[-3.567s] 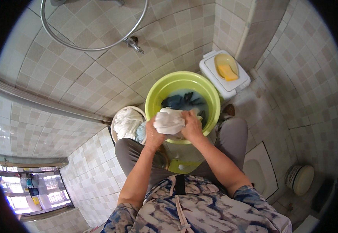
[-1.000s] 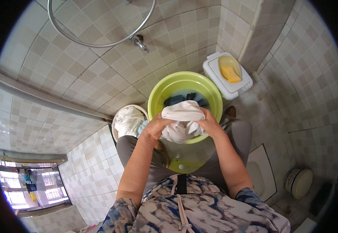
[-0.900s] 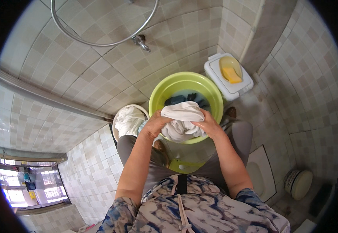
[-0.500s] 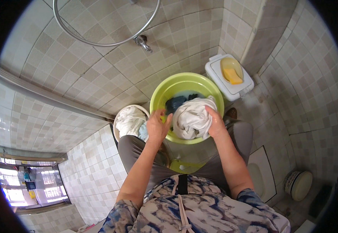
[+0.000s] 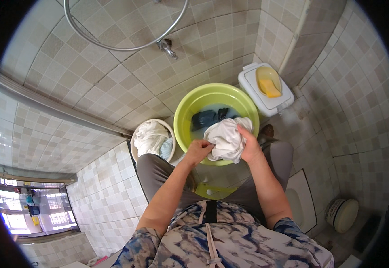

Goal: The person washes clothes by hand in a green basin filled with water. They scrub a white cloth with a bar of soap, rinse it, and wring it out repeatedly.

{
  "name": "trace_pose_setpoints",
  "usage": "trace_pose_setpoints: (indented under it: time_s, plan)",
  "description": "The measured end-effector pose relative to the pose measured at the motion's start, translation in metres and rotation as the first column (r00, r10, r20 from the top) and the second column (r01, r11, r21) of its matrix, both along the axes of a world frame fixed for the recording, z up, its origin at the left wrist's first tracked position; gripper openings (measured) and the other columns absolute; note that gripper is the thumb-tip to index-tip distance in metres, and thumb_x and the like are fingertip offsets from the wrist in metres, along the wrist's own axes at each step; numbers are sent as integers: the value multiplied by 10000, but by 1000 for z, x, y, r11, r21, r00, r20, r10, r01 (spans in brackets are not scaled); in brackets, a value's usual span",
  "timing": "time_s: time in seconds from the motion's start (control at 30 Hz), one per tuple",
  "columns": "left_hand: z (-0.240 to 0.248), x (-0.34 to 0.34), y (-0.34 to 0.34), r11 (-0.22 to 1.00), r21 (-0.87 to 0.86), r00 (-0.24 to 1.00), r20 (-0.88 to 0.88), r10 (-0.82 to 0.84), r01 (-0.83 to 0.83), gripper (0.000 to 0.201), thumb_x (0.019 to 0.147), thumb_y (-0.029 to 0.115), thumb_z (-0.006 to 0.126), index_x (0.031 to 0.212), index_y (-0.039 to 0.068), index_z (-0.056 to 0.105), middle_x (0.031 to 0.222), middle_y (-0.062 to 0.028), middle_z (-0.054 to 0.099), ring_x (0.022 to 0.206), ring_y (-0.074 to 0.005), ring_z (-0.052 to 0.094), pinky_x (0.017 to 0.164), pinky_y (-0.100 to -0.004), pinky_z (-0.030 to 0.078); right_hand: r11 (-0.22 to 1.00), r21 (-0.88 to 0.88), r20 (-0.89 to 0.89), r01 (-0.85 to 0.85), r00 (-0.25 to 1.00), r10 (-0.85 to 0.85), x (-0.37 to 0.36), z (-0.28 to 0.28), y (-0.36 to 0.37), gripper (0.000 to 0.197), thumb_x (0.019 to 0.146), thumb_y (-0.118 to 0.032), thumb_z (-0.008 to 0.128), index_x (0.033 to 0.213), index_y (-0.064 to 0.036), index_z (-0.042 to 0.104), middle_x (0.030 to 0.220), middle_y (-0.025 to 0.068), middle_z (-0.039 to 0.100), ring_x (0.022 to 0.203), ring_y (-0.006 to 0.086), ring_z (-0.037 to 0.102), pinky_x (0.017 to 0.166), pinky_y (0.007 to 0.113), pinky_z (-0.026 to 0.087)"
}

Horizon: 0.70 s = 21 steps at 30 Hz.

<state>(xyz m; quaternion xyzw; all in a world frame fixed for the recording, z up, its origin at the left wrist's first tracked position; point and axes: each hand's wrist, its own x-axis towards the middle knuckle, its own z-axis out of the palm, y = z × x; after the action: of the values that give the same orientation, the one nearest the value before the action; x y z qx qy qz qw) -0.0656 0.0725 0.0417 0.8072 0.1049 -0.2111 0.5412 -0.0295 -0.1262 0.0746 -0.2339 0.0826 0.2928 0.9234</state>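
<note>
A wet white cloth (image 5: 226, 139) is bunched over the near side of a lime-green basin (image 5: 190, 111). My left hand (image 5: 198, 151) grips its near left edge, and my right hand (image 5: 250, 145) clasps its right side. The basin holds water and a dark blue garment (image 5: 206, 118) at the far side. It stands on the tiled floor between my knees.
A small white bucket (image 5: 136, 136) with pale clothes stands left of the basin. A white box (image 5: 266, 94) with a yellow soap dish (image 5: 268, 82) sits behind it at right. A tap (image 5: 167, 47) and hose (image 5: 87, 36) are on the wall; a round white pot (image 5: 343, 214) lies lower right.
The white cloth has come down from a raised, stretched position to the basin's near rim. Both hands have shifted to the right with it and bunched it.
</note>
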Motion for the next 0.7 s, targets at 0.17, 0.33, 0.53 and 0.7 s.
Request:
trace_pose_setpoints:
  time_s: [0.17, 0.33, 0.53, 0.7]
  plan:
    - [15, -4, -3, 990, -138, 978, 205, 49, -20, 291, 816, 252, 617, 952, -5, 639, 788, -59, 636, 698, -108, 563, 644, -251, 456, 999, 17, 4, 29, 1000, -29, 3, 5, 3, 327, 859, -244, 535, 1106, -29, 535, 1058, 92, 588, 984, 220, 568, 878, 349, 446]
    - [20, 5, -11, 981, -190, 992, 115, 59, -36, 315, 855, 270, 589, 1013, -2, 612, 853, -3, 599, 750, -69, 511, 687, -212, 418, 1000, 18, 10, -1, 1000, 1, 2, 5, 6, 315, 860, -232, 530, 1102, -29, 539, 1042, 86, 596, 974, 213, 573, 869, 343, 447]
    - [33, -1, -7, 972, -234, 1000, -14, 8, -12, 269, 860, 263, 587, 921, 8, 645, 785, 0, 608, 712, -73, 513, 685, -209, 407, 1000, 11, 0, -5, 1000, 5, 5, -5, 6, 297, 858, -212, 541, 1089, -25, 550, 1044, 86, 598, 958, 203, 579, 852, 332, 453]
    - [22, -1, 25, 774, -517, 899, 22, 438, -365, 204, 837, 243, 619, 832, 43, 662, 765, -6, 637, 737, -72, 560, 702, -229, 433, 1000, 15, -32, 6, 999, -6, 8, -9, 11, 301, 846, -206, 568, 1084, -22, 551, 1039, 93, 596, 948, 200, 582, 851, 332, 455]
